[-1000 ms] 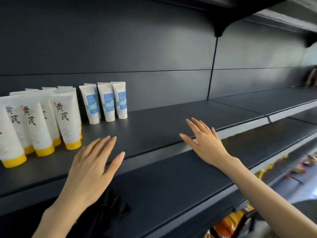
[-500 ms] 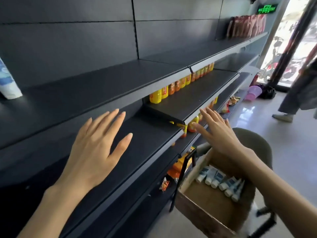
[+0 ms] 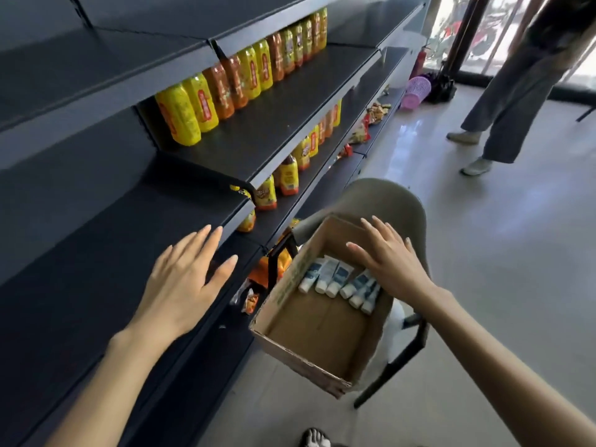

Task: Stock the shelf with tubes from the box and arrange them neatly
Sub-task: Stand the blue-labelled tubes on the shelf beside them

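An open cardboard box [image 3: 309, 359] rests on a beige chair beside the dark shelf [image 3: 106, 240]. Several small white tubes with blue labels [image 3: 335, 280] lie in a row at the box's far end. My right hand [image 3: 387, 262] hovers just above those tubes, fingers straight and spread, holding nothing. My left hand [image 3: 187, 282] floats over the bare dark shelf near its front edge, fingers straight, also holding nothing. The tubes stocked earlier are out of view.
Yellow and orange bottles [image 3: 245, 75] line the shelf further right, with more bottles and snack packs on the lower shelves. The beige chair [image 3: 387, 198] stands on the grey floor. A person [image 3: 516, 85] stands at the far right, near a pink basket [image 3: 416, 91].
My view has swung right and down from the stocked tubes to the box. My right hand has moved down over the tubes in the box. My left hand stays over the shelf.
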{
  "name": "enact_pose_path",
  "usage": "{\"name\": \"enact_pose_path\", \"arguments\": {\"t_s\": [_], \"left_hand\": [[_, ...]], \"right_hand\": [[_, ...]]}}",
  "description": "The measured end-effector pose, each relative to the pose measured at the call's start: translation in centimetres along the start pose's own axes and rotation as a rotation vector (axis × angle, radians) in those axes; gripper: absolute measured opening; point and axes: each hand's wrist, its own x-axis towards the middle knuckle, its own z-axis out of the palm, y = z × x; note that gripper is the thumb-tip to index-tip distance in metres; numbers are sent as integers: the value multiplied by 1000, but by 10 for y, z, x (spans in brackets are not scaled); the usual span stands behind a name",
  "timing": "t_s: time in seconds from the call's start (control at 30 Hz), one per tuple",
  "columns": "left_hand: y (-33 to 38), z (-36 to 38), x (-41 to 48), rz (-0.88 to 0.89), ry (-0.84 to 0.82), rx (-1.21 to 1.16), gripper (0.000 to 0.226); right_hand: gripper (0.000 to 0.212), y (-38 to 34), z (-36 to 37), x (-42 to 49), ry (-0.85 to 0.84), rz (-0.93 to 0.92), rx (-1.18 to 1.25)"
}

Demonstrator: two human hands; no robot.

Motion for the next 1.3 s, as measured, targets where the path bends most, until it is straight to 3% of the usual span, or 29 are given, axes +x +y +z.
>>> {"name": "enact_pose_path", "arguments": {"t_s": [0.33,0.67,0.93,1.3], "left_hand": [[11,48,67,20,-171,28,73],[-8,110,133,185,-338,3,64],[-12,163,171,307,-419,-37,68],[-17,238,204,310,-553,-59,66]], "right_hand": [[68,50,53,7,-78,202,-3],[68,49,123,28,-152,388,-18],[67,38,182,56,-214,484,52],[63,57,289,117,-316,588,281]]}}
